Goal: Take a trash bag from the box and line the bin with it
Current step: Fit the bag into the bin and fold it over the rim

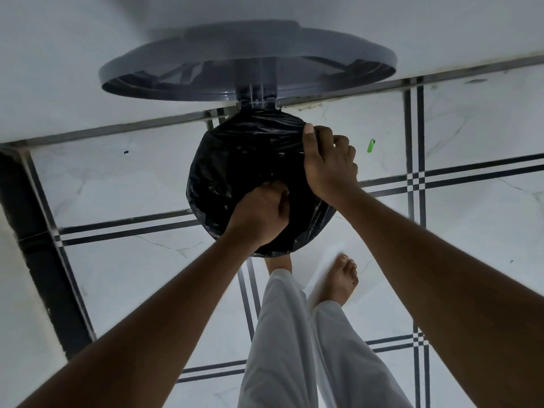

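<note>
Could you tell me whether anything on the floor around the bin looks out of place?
A small green object lies loose on the tiled floor, right of the bin; I cannot tell what it is.

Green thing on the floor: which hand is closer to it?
Right. The right hand grips the black bag at the bin's rim nearest the green object; the left hand holds the bag's near edge, farther away.

No text, label, brand, number or sign can be read anywhere in this view. The black trash bag [244, 172], the grey bin lid [247, 57] raised behind it and the small green object [371, 146] lying on the tiled floor [117, 178] carry no legible marking.
</note>
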`<state>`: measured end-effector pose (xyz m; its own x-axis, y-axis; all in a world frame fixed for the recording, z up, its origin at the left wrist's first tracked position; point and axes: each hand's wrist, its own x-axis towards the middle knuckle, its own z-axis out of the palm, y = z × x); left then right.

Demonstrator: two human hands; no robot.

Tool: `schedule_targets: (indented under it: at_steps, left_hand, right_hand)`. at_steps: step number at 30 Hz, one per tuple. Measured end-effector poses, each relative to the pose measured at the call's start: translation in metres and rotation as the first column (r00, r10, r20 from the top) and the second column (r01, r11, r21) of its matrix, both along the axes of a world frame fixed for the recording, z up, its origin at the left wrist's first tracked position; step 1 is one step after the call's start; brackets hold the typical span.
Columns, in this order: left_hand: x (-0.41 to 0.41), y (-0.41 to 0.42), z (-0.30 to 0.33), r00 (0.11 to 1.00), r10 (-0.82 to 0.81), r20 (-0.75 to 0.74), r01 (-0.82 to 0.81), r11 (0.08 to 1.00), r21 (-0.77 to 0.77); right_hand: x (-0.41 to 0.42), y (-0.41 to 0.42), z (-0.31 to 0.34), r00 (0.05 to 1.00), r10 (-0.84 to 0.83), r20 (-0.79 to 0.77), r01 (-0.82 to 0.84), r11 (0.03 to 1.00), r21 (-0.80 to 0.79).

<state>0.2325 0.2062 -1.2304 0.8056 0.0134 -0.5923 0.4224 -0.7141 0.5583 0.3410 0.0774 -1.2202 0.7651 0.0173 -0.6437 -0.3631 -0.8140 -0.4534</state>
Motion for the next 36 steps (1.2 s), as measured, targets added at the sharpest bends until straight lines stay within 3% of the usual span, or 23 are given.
schedule_targets:
  at_steps: [2,5,7,14,17,20,25,30,32,33,35,36]
  left_hand:
    - [-0.001,-0.011,-0.014,0.986,0.122,-0.114,-0.127,0.991,-0.037]
    - [0.001,-0.019,-0.038,0.928,0.26,-0.269,-0.245,0.966,0.089]
    - [0.003,-0.019,-0.052,0.894,0.289,-0.341,-0.254,0.956,0.145]
    - [0.016,-0.006,-0.084,0.783,0.346,-0.517,-0.361,0.93,0.076]
    - [0.024,-0.003,-0.079,0.805,0.218,-0.551,-0.238,0.971,0.035]
    - [0.035,-0.003,-0.075,0.774,0.21,-0.598,-0.284,0.958,-0.031]
    - [0.03,-0.001,-0.078,0.809,0.097,-0.58,-0.093,0.995,0.036]
    - [0.007,0.001,-0.022,0.903,0.012,-0.429,0.058,0.987,0.15]
    - [-0.009,0.0,0.008,0.987,0.099,-0.124,-0.068,0.97,0.232]
    - [-0.016,0.001,0.024,0.981,0.171,0.093,-0.189,0.948,0.257]
    - [-0.025,0.005,0.045,0.894,0.229,0.385,-0.356,0.884,0.302]
    - [-0.028,0.009,0.049,0.863,0.268,0.429,-0.421,0.851,0.314]
  right_hand:
    - [-0.003,0.0,-0.003,1.0,0.02,0.023,-0.02,1.0,-0.013]
    - [-0.005,0.0,-0.006,0.996,0.032,0.08,-0.03,0.999,-0.018]
    - [-0.006,-0.003,-0.011,0.995,0.003,0.097,-0.004,1.0,0.004]
    - [-0.007,-0.011,-0.034,0.972,0.048,0.23,-0.059,0.997,0.041]
    - [-0.007,-0.012,-0.041,0.967,0.043,0.251,-0.059,0.997,0.057]
    - [-0.007,-0.013,-0.045,0.961,0.042,0.274,-0.061,0.996,0.06]
    - [-0.007,-0.011,-0.036,0.967,0.052,0.249,-0.065,0.997,0.044]
    - [-0.005,-0.007,-0.007,0.987,0.076,0.142,-0.07,0.997,-0.044]
    - [-0.006,-0.006,0.005,0.992,0.039,0.122,-0.037,0.999,-0.02]
    - [-0.005,-0.006,0.01,0.994,0.001,0.114,-0.004,1.0,0.021]
    - [-0.006,-0.007,0.021,0.993,-0.088,0.076,0.078,0.988,0.134]
    - [-0.006,-0.008,0.024,0.989,-0.146,0.04,0.137,0.975,0.177]
